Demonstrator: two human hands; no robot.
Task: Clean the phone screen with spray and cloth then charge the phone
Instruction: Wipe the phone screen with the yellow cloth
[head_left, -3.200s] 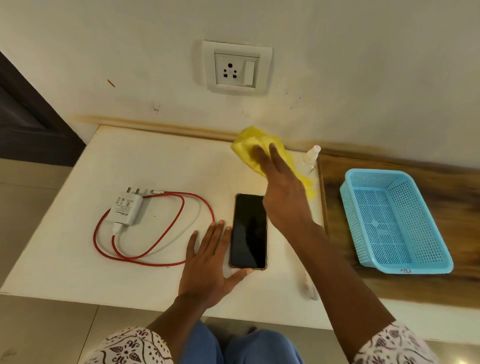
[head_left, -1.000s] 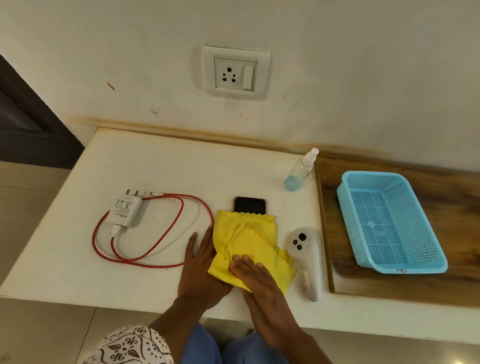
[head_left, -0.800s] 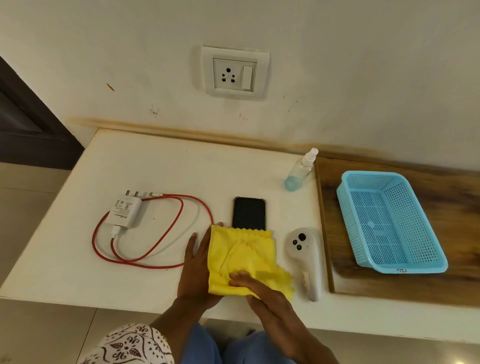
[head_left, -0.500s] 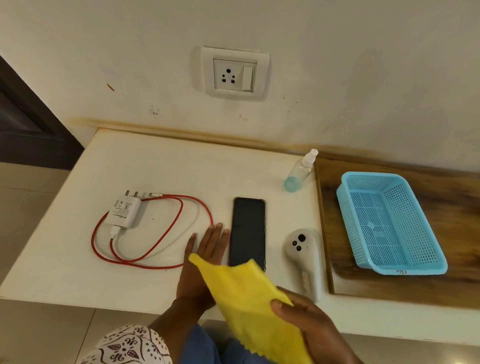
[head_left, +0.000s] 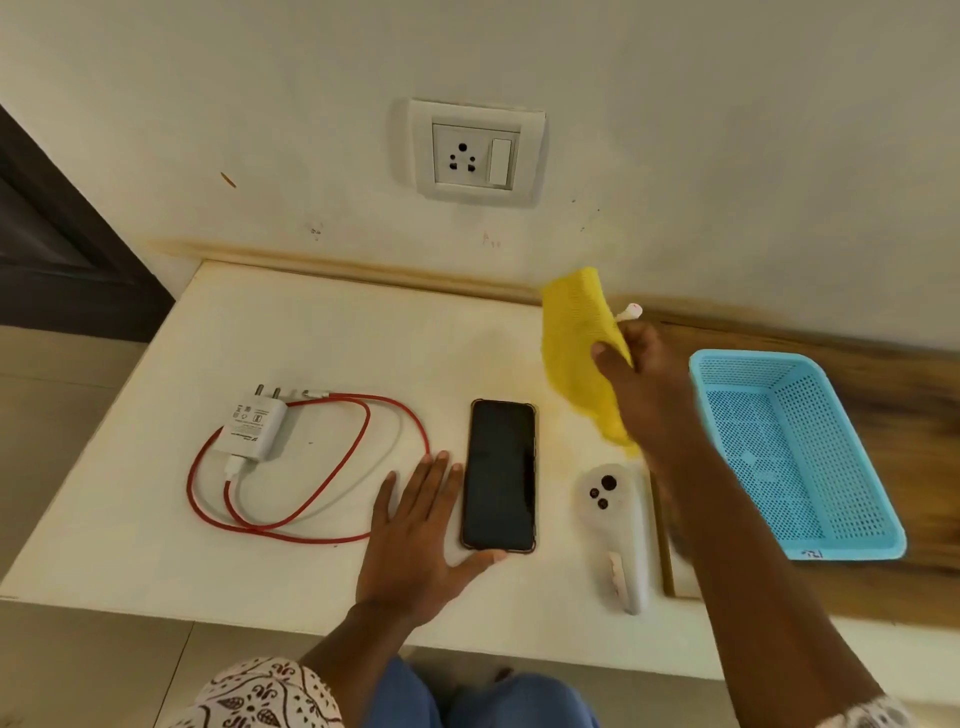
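The black phone (head_left: 500, 474) lies screen up on the white table (head_left: 322, 343). My left hand (head_left: 415, 535) rests flat beside it, thumb touching its near corner. My right hand (head_left: 641, 384) is raised over the table's right side, gripping the yellow cloth (head_left: 576, 343), which hangs in the air. Only the white nozzle of the spray bottle (head_left: 631, 310) shows behind the cloth and hand. The white charger (head_left: 253, 425) with its red cable (head_left: 332, 499) lies to the left. The wall socket (head_left: 475, 151) is above the table.
A white phone case (head_left: 615, 519) lies right of the phone. A blue plastic basket (head_left: 789, 452) sits on the wooden board (head_left: 914, 587) at the right. The table's near edge runs just above my lap.
My right hand has lifted the yellow cloth off the phone and carried it up and to the far right. The whole screen is now uncovered. My left hand stays beside the phone.
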